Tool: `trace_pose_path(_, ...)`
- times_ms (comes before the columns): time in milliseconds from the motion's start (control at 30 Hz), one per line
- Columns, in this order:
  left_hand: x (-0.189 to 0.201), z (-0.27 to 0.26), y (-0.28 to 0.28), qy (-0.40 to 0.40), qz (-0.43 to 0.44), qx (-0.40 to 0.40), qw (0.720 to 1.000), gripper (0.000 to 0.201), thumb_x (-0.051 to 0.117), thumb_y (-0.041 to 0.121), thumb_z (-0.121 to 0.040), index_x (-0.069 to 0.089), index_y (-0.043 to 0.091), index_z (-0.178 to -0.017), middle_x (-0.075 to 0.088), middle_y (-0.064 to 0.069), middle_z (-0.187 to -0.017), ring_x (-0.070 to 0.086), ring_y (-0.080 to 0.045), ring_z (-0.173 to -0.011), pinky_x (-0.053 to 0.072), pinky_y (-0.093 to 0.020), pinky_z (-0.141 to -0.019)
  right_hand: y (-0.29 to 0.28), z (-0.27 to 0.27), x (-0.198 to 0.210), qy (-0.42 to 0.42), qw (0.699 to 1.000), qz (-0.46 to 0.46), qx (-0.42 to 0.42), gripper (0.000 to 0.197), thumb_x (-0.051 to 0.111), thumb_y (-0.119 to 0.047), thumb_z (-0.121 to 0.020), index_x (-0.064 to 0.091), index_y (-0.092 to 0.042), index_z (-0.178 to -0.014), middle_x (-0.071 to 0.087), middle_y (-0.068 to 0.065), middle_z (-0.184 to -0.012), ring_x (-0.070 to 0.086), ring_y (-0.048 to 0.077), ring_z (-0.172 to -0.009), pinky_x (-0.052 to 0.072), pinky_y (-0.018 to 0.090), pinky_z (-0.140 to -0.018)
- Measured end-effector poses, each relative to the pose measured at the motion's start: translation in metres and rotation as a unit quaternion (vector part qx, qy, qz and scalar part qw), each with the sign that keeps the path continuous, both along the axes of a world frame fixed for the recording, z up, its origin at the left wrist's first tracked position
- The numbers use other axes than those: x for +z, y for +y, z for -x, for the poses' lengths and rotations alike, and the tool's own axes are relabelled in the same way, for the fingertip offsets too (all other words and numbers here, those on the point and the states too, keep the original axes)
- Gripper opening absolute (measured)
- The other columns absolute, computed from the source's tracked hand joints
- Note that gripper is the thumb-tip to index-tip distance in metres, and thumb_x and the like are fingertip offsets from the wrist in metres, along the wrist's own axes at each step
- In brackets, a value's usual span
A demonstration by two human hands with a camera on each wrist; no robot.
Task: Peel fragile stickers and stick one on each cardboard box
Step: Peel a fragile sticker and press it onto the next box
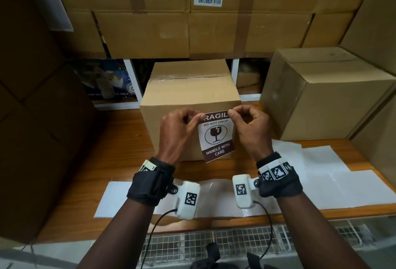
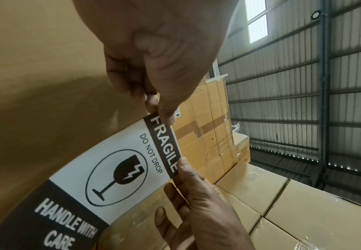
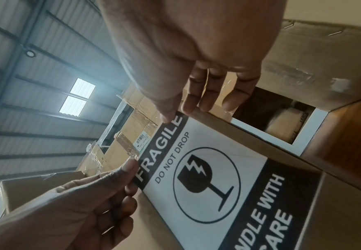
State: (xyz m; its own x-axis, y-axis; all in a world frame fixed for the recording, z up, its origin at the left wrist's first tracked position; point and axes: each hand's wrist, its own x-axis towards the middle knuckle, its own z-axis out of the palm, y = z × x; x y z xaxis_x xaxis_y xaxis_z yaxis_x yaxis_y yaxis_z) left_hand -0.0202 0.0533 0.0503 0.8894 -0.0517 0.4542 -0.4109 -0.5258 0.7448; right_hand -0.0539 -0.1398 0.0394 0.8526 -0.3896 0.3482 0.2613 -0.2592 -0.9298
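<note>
Pinching the fragile sticker [image 1: 217, 137] by its top corners, your left hand [image 1: 179, 131] and right hand [image 1: 249, 128] hold it in front of the near face of the middle cardboard box [image 1: 188, 90] on the wooden bench [image 1: 120, 150]; backing sheets [image 1: 334, 185] lie nearer you.

A matt paper fragile sticker [image 1: 217, 134] in brown and white print hangs before a plain, matt cardboard box [image 1: 188, 88] sealed with glossy clear tape [image 1: 184, 77], on a smooth varnished wooden tabletop [image 1: 120, 150] strewn with shiny white backing sheets [image 1: 334, 189].
</note>
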Motion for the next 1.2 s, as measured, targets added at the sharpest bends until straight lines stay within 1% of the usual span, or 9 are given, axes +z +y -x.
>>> trace_pose_path(233, 0.005, -0.001, -0.003, -0.014, 0.021, 0.008, 1.0, 0.029, 0.079, 0.029, -0.086, 0.072, 0.016, -0.111, 0.072, 0.008, -0.084, 0.069, -0.002, -0.076, 0.058, -0.018, -0.064, -0.004, -0.001, 0.003, -0.012, 1.0, -0.013, 0.013, 0.02, 0.071, -0.018, -0.094, 0.067, -0.009, -0.111, 0.071, -0.002, -0.096, 0.071, 0.009, -0.088, 0.06, 0.022, -0.068)
trace_pose_path(400, 0.007, -0.003, -0.005, -0.014, -0.007, 0.015, 1.0, 0.016, 0.077, 0.033, -0.087, 0.075, 0.019, -0.095, 0.072, 0.009, -0.079, 0.068, -0.003, -0.069, 0.06, -0.025, -0.059, -0.004, -0.006, 0.002, -0.015, 1.0, 0.002, -0.012, 0.022, 0.073, -0.022, -0.092, 0.071, -0.009, -0.11, 0.072, 0.001, -0.1, 0.071, 0.013, -0.092, 0.061, 0.024, -0.07)
trace_pose_path(467, 0.007, -0.003, -0.006, -0.02, -0.016, 0.034, 0.999, 0.018, 0.075, 0.038, -0.087, 0.074, 0.021, -0.092, 0.071, 0.008, -0.079, 0.066, -0.005, -0.069, 0.055, -0.024, -0.056, -0.004, -0.008, 0.001, -0.018, 0.999, 0.026, -0.035, 0.019, 0.074, -0.025, -0.091, 0.073, -0.011, -0.104, 0.068, 0.004, -0.106, 0.068, 0.015, -0.097, 0.058, 0.017, -0.07)
trace_pose_path(567, 0.006, -0.002, -0.01, -0.049, -0.082, 0.101, 0.99, 0.028, 0.075, 0.05, -0.083, 0.074, 0.022, -0.087, 0.061, 0.006, -0.092, 0.055, -0.015, -0.094, 0.037, -0.028, -0.076, -0.003, -0.012, 0.003, -0.015, 0.996, 0.053, -0.07, 0.015, 0.076, -0.024, -0.089, 0.073, -0.012, -0.099, 0.058, 0.006, -0.117, 0.058, 0.017, -0.105, 0.046, 0.001, -0.07)
trace_pose_path(700, 0.006, -0.002, -0.013, -0.068, -0.118, 0.167, 0.977, 0.027, 0.078, 0.056, -0.077, 0.072, 0.03, -0.076, 0.055, 0.006, -0.131, 0.035, -0.019, -0.136, 0.017, -0.051, -0.106, -0.002, -0.015, 0.001, -0.005, 0.996, 0.051, -0.074, 0.017, 0.078, -0.024, -0.088, 0.074, -0.012, -0.097, 0.051, 0.004, -0.13, 0.053, 0.013, -0.113, 0.049, 0.004, -0.072)
trace_pose_path(833, 0.002, -0.01, -0.014, -0.034, -0.101, 0.137, 0.985, 0.023, 0.078, 0.053, -0.079, 0.065, 0.036, -0.07, 0.05, 0.011, -0.15, 0.019, -0.018, -0.154, -0.007, -0.072, -0.111, -0.003, -0.015, 0.001, -0.016, 0.997, 0.044, -0.067, 0.02, 0.075, -0.018, -0.09, 0.073, -0.001, -0.101, 0.053, 0.005, -0.132, 0.05, -0.006, -0.101, 0.043, -0.002, -0.068)
trace_pose_path(933, 0.003, -0.01, -0.017, -0.004, -0.072, 0.129, 0.989, 0.027, 0.079, 0.05, -0.08, 0.057, 0.039, -0.067, 0.051, 0.012, -0.148, 0.02, -0.016, -0.152, -0.002, -0.071, -0.113, -0.002, -0.015, 0.001, -0.019, 0.997, 0.046, -0.065, 0.018, 0.074, -0.016, -0.09, 0.072, 0.0, -0.1, 0.058, 0.009, -0.128, 0.051, -0.006, -0.099, 0.042, -0.003, -0.069)
trace_pose_path(1067, 0.005, -0.01, -0.016, 0.002, -0.055, 0.125, 0.991, 0.024, 0.079, 0.047, -0.08, 0.068, 0.029, -0.071, 0.054, 0.009, -0.145, 0.028, -0.016, -0.146, 0.009, -0.064, -0.113, 0.0, -0.017, -0.001, -0.012, 0.997, 0.036, -0.061, 0.016, 0.075, -0.018, -0.09, 0.073, -0.004, -0.097, 0.061, 0.01, -0.125, 0.057, 0.012, -0.107, 0.047, 0.001, -0.072)
trace_pose_path(1200, 0.006, -0.011, -0.015, -0.006, -0.048, 0.116, 0.992, 0.024, 0.079, 0.045, -0.081, 0.066, 0.03, -0.069, 0.056, 0.006, -0.143, 0.031, -0.018, -0.143, 0.016, -0.063, -0.112, 0.0, -0.019, -0.002, -0.012, 0.997, 0.03, -0.063, 0.016, 0.076, -0.019, -0.089, 0.073, -0.006, -0.097, 0.062, 0.009, -0.124, 0.058, 0.012, -0.106, 0.047, 0.001, -0.073)
